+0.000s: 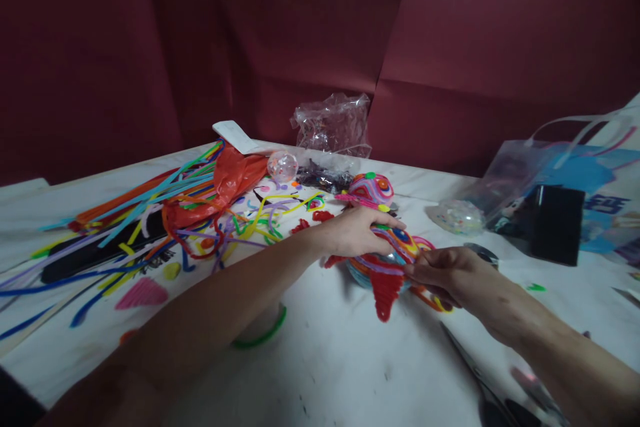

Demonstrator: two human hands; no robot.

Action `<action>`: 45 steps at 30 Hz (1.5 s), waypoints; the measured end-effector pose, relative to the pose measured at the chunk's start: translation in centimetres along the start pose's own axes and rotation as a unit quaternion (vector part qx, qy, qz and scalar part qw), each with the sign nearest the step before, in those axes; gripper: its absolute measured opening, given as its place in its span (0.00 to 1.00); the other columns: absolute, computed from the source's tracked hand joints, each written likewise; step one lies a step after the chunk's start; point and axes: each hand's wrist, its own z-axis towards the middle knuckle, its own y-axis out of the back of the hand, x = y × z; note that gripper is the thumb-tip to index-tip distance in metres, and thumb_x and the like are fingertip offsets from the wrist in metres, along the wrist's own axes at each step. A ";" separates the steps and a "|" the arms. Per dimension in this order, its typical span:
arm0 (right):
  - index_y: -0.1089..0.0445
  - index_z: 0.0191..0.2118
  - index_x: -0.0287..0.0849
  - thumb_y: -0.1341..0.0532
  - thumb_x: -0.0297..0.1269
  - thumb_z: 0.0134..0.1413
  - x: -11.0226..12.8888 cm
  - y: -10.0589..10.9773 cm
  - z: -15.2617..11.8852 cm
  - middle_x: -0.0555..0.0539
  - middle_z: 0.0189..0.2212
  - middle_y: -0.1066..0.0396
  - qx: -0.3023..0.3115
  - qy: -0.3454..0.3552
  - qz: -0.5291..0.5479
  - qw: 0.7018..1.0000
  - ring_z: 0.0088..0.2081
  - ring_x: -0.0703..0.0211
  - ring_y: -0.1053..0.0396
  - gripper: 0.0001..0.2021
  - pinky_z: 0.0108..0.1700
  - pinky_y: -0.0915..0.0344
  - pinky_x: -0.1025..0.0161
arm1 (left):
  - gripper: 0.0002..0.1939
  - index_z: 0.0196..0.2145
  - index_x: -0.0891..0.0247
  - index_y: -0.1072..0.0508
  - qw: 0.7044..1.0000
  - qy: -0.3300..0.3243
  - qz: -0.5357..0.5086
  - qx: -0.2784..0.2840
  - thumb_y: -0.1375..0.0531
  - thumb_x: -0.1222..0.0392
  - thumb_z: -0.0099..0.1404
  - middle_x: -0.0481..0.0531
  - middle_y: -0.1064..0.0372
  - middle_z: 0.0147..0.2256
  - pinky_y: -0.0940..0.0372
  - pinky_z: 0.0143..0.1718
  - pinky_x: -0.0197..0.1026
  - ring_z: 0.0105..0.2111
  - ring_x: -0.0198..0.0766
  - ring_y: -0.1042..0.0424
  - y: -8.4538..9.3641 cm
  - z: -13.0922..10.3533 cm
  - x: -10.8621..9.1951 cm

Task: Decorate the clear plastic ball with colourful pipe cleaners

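A round craft figure covered in coils of coloured pipe cleaners (407,245) sits on the white table in front of me. My left hand (350,233) reaches across its top, with the fingers closed over the far side. At its right edge, my right hand (447,273) pinches the coiled rim between thumb and fingers. A red pointed piece (386,290) hangs from the near side, below a purple strand. Just behind stands a pink striped ball shape (371,188) with green and orange dots. Part of the figure's underside is hidden.
Scissors (473,363) lie at the near right. Loose pipe cleaners (150,193) and a red plastic bag (237,177) spread over the left. A transparent ball (283,166), crumpled plastic packaging (333,127), a transparent dome (457,215) and a black box (557,223) stand farther back.
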 end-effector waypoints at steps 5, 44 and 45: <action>0.39 0.16 0.41 0.38 0.47 0.39 -0.8 0.7 0.0 0.52 0.12 0.43 0.046 0.020 0.006 0.999 0.17 0.66 0.50 0.17 0.21 0.56 0.66 | 0.28 0.53 0.64 0.33 1.000 0.004 -0.016 0.000 0.42 0.66 0.52 0.53 0.27 0.41 0.35 0.34 0.34 0.36 0.36 0.29 -0.1 0.1 0.1; 0.34 0.19 0.37 0.34 0.54 0.40 -1.6 1.4 0.2 0.48 0.15 0.35 0.073 -0.002 0.050 0.996 0.18 0.65 0.42 0.22 0.22 0.50 0.67 | 0.23 0.52 0.66 0.33 0.999 -0.042 0.018 -0.019 0.43 0.62 0.58 0.56 0.31 0.49 0.38 0.49 0.38 0.47 0.39 0.31 -0.4 0.3 0.7; 0.33 0.20 0.37 0.34 0.53 0.39 -1.6 1.4 0.2 0.48 0.15 0.35 0.074 -0.005 0.052 0.996 0.18 0.64 0.42 0.21 0.22 0.49 0.67 | 0.23 0.52 0.65 0.32 0.999 -0.042 0.021 -0.022 0.43 0.61 0.58 0.55 0.31 0.49 0.38 0.50 0.38 0.47 0.39 0.31 -0.5 0.3 0.7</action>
